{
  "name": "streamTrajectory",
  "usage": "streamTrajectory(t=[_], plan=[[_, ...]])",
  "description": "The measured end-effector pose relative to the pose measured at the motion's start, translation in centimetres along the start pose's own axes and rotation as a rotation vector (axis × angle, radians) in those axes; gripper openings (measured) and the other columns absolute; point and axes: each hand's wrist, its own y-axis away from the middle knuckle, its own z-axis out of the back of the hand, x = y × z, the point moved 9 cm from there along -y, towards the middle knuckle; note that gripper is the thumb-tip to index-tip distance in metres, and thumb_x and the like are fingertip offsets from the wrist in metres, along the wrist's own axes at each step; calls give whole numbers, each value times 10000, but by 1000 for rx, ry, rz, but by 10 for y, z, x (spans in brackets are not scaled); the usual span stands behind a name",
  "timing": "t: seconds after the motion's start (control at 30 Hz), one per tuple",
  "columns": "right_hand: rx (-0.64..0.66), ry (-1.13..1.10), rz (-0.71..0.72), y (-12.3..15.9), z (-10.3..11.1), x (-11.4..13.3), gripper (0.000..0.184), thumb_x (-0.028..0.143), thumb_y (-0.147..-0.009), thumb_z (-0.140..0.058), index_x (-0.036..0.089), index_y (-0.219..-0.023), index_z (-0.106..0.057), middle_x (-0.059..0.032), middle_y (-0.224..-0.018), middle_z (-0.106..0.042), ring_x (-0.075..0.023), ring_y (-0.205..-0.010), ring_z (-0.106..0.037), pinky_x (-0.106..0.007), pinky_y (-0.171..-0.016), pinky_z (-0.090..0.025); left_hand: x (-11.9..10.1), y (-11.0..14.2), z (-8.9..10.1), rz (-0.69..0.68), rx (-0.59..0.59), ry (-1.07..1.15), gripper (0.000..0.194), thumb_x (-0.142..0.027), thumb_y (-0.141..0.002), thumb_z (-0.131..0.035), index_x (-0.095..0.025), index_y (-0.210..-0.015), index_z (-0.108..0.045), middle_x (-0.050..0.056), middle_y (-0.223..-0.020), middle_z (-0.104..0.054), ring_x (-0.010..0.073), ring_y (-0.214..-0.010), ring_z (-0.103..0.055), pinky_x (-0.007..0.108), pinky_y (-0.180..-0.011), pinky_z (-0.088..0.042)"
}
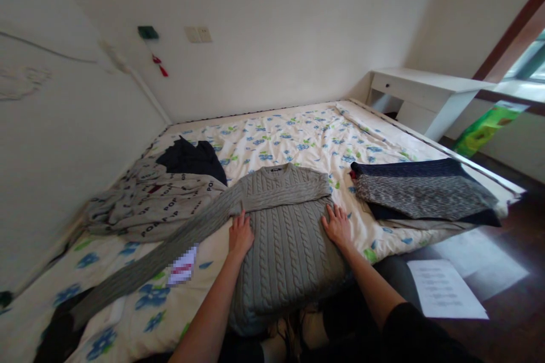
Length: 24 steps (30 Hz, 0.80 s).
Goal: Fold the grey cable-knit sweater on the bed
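A grey cable-knit sweater (293, 244) lies on the bed, its neck toward the wall and its hem hanging over the near edge. One sleeve is folded across the chest; the other sleeve (170, 252) stretches out to the lower left. My left hand (241, 235) rests on the sweater's left side, just below that sleeve's shoulder, with fingers extended. On the opposite side edge lies my right hand (338, 227), palm down, fingers spread. Neither hand grips anything that I can see.
A grey printed garment (162, 198) and a dark cloth (193, 159) are heaped at left. Folded knitwear (426, 190) sits on the flowered sheet (281, 133) at right. A printed paper (447, 289) is at lower right. Beyond the bed stands a white desk (426, 85).
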Motion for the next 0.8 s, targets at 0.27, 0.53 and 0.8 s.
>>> streamTrajectory(t=[0.27,0.53,0.8], plan=[[-16,34,0,0,-2,2,724,501,-1124,-492,168,-1767,-498,-200,-1832,-422,-404,-1701,-345,-555,-1391,-242,15,-5,-15,101,-36,-1,759,-96,-977,-431,-73,-1731,-514,234,-1797,-492,407,-1542,-503,576,-1217,-474],[-37,89,-2,0,0,4,708,513,-1127,-486,203,-1764,-505,-181,-1815,-458,-398,-1676,-392,-533,-1375,-258,5,-10,-13,3,-27,-38,688,-87,-995,-397,-113,-1637,-642,172,-1887,-366,438,-1510,-510,604,-1175,-474],[-14,101,-22,0,0,5,707,500,-1138,-490,200,-1779,-482,-169,-1822,-442,-368,-1695,-349,-503,-1389,-229,15,4,-11,162,-90,-60,669,-119,-1037,-391,-65,-1679,-570,216,-1792,-508,383,-1495,-551,541,-1106,-522]])
